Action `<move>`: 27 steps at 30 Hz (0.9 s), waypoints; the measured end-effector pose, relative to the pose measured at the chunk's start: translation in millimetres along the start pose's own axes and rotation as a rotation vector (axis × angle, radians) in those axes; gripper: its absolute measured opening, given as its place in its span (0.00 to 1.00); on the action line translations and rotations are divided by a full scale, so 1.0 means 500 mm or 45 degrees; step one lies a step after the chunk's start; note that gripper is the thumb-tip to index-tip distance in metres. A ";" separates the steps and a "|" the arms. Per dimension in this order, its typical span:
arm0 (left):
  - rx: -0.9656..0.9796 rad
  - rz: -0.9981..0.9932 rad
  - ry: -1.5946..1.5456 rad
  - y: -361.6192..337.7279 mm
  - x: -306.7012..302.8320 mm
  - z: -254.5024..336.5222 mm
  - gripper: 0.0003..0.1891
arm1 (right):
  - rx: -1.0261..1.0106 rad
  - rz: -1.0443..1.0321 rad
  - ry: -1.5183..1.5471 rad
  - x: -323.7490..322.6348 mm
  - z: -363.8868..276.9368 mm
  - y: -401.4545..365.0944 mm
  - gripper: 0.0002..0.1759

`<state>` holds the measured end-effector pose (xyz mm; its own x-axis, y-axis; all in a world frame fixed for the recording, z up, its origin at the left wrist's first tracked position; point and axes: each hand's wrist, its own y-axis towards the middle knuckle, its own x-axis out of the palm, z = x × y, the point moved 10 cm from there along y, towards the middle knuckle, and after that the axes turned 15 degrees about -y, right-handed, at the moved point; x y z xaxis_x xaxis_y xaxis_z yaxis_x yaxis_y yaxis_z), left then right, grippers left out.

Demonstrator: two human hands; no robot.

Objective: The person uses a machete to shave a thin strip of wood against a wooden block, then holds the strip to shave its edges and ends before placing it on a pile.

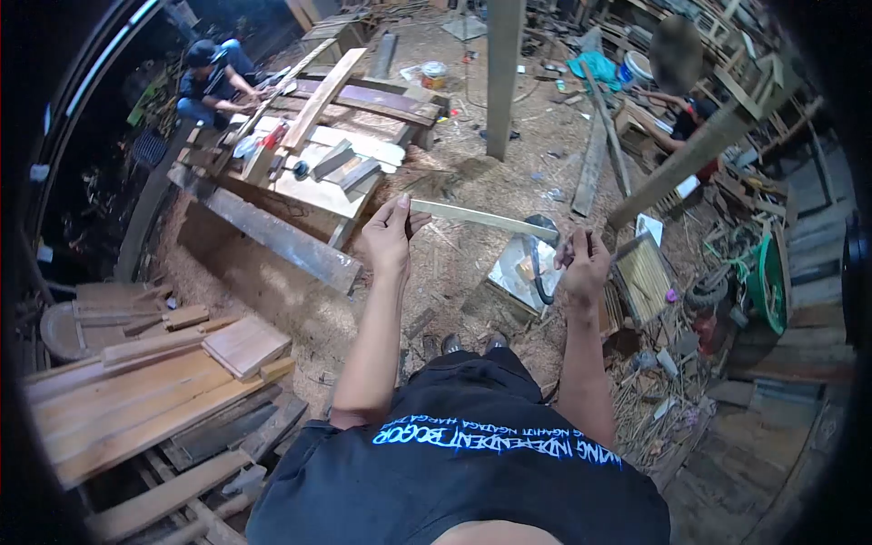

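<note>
A thin, pale wooden strip (481, 217) spans the space between my two hands, roughly level in front of my body. My left hand (392, 234) pinches its left end between thumb and fingers. At the strip's right end, my right hand (582, 262) is closed around it, close to a dark curved handle or strap (545, 289) whose link to the hand I cannot make out. Below the strip's right half, a light-topped box or board (510, 277) rests on the ground.
A workbench (313, 191) with boards stands ahead left, a person (213, 86) beside it. Another person (688, 127) is at the upper right. A post (504, 82) rises ahead. Planks (136, 395) lie at lower left, a slatted frame (643, 280) at right.
</note>
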<state>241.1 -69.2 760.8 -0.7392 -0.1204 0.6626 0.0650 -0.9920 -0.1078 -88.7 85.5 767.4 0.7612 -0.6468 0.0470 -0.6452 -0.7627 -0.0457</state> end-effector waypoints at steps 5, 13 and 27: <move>-0.053 -0.144 0.053 -0.003 0.077 -0.089 0.16 | 0.049 0.201 0.009 -0.145 0.020 0.019 0.18; -0.224 -0.240 0.114 -0.032 0.163 -0.228 0.14 | -0.023 0.363 -0.187 -0.244 0.011 -0.009 0.15; -0.470 -0.401 0.222 0.134 0.214 -0.380 0.15 | 0.221 0.434 -0.165 -0.213 0.127 0.061 0.17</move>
<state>39.0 -141.4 683.9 -0.7877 0.2212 0.5750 -0.3965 -0.8964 -0.1982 -185.5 131.5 697.5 0.5146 -0.8482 -0.1255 -0.8500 -0.4853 -0.2050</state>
